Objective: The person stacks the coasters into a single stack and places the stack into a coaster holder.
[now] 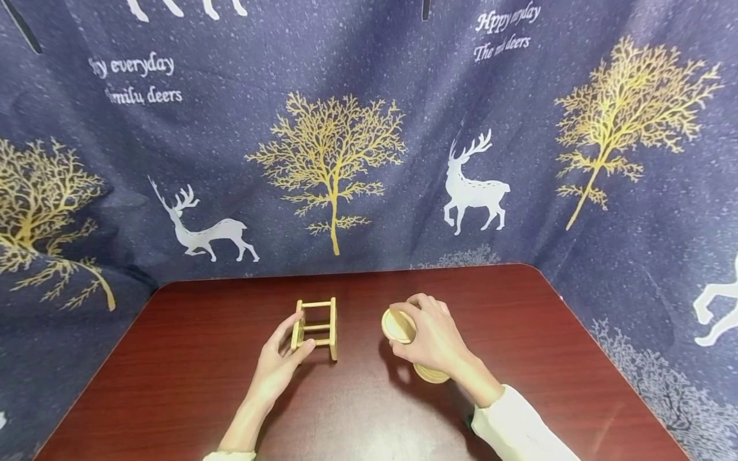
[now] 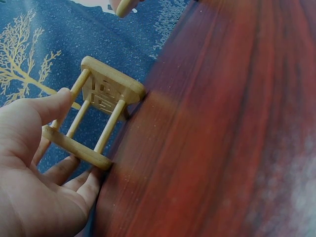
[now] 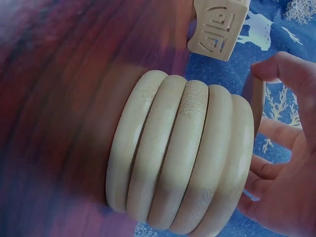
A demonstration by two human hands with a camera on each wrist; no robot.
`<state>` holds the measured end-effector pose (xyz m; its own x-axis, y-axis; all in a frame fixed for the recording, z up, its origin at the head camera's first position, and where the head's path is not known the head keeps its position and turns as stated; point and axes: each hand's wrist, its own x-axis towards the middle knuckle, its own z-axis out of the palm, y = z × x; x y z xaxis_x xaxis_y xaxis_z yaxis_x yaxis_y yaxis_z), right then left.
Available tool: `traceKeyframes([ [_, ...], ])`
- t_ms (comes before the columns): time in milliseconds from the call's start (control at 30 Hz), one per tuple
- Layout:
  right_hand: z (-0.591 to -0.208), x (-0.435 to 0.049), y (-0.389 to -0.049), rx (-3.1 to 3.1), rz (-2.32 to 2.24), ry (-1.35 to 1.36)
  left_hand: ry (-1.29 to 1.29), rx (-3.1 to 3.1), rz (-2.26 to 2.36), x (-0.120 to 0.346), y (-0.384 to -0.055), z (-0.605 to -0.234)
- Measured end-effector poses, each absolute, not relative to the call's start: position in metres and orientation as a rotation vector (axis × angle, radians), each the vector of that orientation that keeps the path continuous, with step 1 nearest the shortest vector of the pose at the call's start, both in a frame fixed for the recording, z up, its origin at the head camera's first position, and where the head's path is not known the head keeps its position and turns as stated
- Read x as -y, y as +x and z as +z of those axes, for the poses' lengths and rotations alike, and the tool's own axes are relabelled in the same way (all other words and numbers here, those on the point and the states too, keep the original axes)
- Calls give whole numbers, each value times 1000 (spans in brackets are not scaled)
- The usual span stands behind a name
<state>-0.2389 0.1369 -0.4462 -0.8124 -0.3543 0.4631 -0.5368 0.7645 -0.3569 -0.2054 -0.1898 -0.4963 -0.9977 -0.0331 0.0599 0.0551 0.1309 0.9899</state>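
Note:
My left hand (image 1: 273, 371) grips one end of a small wooden coaster holder (image 1: 333, 333), thumb on one side and fingers on the other. In the left wrist view, the holder (image 2: 106, 81) has slotted end panels joined by round rods. My right hand (image 1: 432, 336) pinches a thin round wooden coaster (image 3: 257, 101), tilted edge-on at the top of a stack. That stack of several thick round coasters (image 3: 170, 153) stands on the table to the right of the holder. From the head, my right hand hides much of the stack's side.
A dark red wooden table (image 1: 357, 410) lies under both hands, its far edge against a blue cloth (image 1: 369, 57) printed with deer and gold trees. The holder and the stack stand apart, with bare tabletop between them.

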Motion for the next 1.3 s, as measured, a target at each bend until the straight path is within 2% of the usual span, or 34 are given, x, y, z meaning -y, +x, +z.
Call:
traceKeyframes([
  [1300, -450, -177, -217, 2551, 666, 645, -18, 2308, -2036, 191, -206, -496],
])
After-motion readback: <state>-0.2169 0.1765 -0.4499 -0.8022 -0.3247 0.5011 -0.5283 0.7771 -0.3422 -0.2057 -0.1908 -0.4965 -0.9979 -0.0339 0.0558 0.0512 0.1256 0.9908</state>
